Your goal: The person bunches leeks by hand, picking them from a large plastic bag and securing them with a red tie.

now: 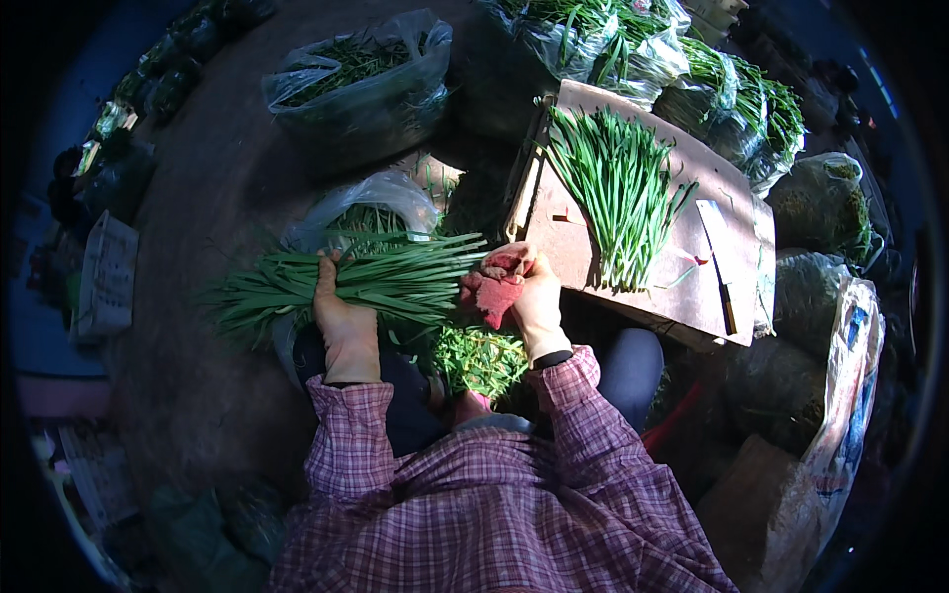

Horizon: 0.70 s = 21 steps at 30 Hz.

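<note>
My left hand [339,319] grips a bunch of long green leafy stalks [400,278], like garlic chives, held sideways with the leaf tips to the left. At the bunch's pale stem ends, my right hand [535,296] is closed on a crumpled red cloth [498,285]. To the right, a second bunch of the greens [623,200] lies fanned out on a board [675,296], its pale ends towards me. Beside it on the board lies a knife [715,259] with a broad blade and a dark handle. Small red strips [693,257] lie near that bunch.
A large clear plastic bag of greens [363,96] stands at the upper left, a smaller bag [378,196] just beyond the held bunch. More bagged greens [726,111] surround the board's far side. A white crate [107,274] stands far left. Cut leaves [482,363] lie between my knees.
</note>
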### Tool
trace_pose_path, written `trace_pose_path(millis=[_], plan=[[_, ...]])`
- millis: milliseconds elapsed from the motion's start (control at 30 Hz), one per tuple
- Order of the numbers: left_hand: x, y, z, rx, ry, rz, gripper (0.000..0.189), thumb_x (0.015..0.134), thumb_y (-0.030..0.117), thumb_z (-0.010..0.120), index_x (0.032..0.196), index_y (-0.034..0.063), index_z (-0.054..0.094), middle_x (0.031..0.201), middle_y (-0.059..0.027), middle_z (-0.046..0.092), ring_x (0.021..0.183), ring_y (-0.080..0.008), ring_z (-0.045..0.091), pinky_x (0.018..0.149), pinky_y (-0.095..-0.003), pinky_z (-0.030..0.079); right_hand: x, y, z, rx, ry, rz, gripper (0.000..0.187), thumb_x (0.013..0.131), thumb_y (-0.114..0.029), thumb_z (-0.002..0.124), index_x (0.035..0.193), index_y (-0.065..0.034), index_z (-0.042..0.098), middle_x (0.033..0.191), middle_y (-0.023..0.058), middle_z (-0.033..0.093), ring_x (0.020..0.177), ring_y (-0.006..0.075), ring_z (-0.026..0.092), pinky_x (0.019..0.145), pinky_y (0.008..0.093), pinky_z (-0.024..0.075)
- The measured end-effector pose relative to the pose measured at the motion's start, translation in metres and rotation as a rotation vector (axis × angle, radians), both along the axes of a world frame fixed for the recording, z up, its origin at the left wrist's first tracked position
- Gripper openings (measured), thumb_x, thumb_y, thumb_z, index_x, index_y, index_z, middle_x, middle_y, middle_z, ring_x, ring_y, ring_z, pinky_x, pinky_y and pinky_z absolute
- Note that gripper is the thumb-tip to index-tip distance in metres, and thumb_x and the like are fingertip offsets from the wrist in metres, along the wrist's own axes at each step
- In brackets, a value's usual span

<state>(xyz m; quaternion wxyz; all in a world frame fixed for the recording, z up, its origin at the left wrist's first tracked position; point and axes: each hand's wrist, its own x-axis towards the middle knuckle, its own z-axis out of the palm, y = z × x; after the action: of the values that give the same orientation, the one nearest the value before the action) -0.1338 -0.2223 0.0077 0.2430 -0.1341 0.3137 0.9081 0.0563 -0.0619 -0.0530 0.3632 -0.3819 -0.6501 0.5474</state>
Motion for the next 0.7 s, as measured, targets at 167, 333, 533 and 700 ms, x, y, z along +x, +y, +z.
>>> trace_pose_path(millis=[167,333,533,700], plan=[[-0.018,-0.015,0.023,0.057,0.048,0.010,0.013,0.093,0.021,0.066,0.103,0.0129,0.064,0.100,0.0010,0.062,0.099,-0.0196,0.057,0.096,-0.0450,0.048,-0.002,-0.018,0.039,-0.442,0.377,0.038,0.033,0.092,-0.012,0.067,0.122,-0.0027,0.059,0.113,0.0113,0.068,0.101,0.0200,0.066,0.089,0.0323,0.0522],[0.002,-0.003,0.018,-0.023,0.027,0.003,0.014,0.094,0.021,0.065,0.105,0.0139,0.063,0.097,0.0027,0.062,0.097,-0.0180,0.057,0.094,-0.0445,0.049,-0.023,-0.022,0.028,-0.183,0.009,0.112,0.023,0.090,-0.008,0.061,0.112,-0.0045,0.064,0.100,0.0107,0.070,0.090,0.0219,0.067,0.084,0.0321,0.0512],[-0.027,-0.021,0.023,0.070,0.086,0.043,0.017,0.094,0.020,0.064,0.110,0.0146,0.062,0.099,0.0026,0.061,0.094,-0.0172,0.056,0.093,-0.0452,0.049,0.026,0.005,0.031,-0.518,0.363,0.040,0.025,0.093,-0.015,0.065,0.113,-0.0008,0.064,0.097,0.0104,0.071,0.083,0.0159,0.067,0.076,0.0287,0.0538],[0.001,-0.001,0.025,0.081,0.149,-0.005,0.018,0.093,0.020,0.066,0.110,0.0146,0.062,0.100,0.0023,0.061,0.093,-0.0176,0.056,0.095,-0.0470,0.049,-0.021,-0.023,0.044,-0.188,-0.086,0.158,0.035,0.085,-0.016,0.071,0.116,-0.0012,0.062,0.099,0.0124,0.071,0.088,0.0168,0.067,0.078,0.0310,0.0524]])
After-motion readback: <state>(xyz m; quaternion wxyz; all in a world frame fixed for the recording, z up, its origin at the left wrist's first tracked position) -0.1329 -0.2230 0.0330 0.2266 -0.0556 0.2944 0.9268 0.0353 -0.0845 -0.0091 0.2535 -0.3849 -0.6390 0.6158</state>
